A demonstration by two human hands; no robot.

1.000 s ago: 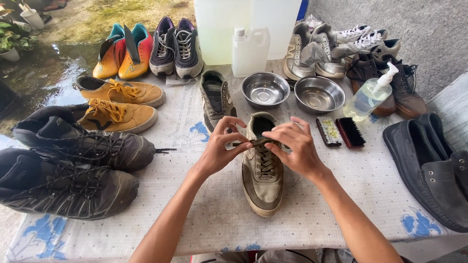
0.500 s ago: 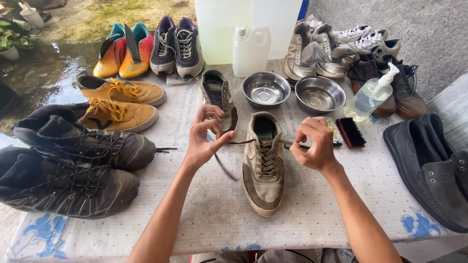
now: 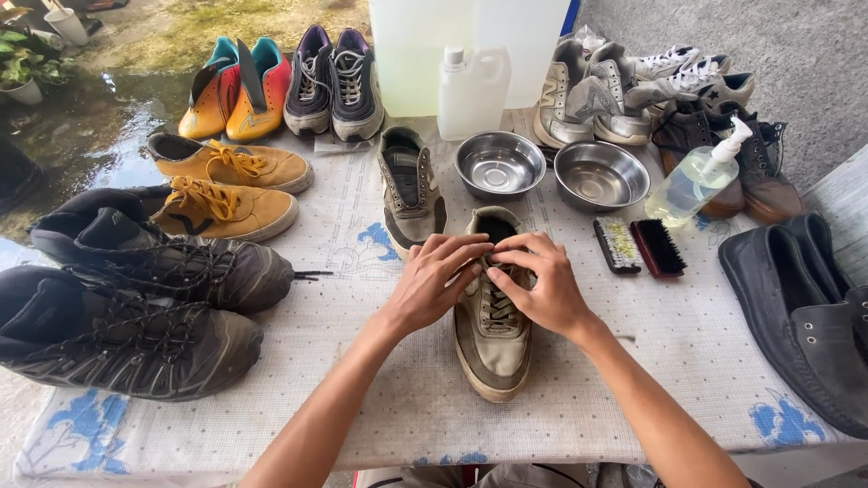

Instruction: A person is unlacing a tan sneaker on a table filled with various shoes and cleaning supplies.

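A dirty beige sneaker (image 3: pixel 494 339) lies toe toward me at the middle of the cloth-covered table (image 3: pixel 362 398). My left hand (image 3: pixel 434 280) and my right hand (image 3: pixel 533 285) meet over its upper lacing, fingertips pinching at the laces near the tongue. The lace ends are hidden under my fingers. Its mate, a second beige sneaker (image 3: pixel 409 185), lies just behind and to the left.
Two steel bowls (image 3: pixel 500 164) (image 3: pixel 601 174), two brushes (image 3: pixel 638 246), a pump bottle (image 3: pixel 701 176) and a white jug (image 3: pixel 472 90) sit behind. Dark boots (image 3: pixel 136 298), tan shoes (image 3: pixel 221 194) stand left; black loafers (image 3: pixel 800 307) right; more shoes along the back.
Half a second ago my hands were apart, pulling the lace ends out to each side. Now both hands have come back together over the top of the sneaker's lacing.
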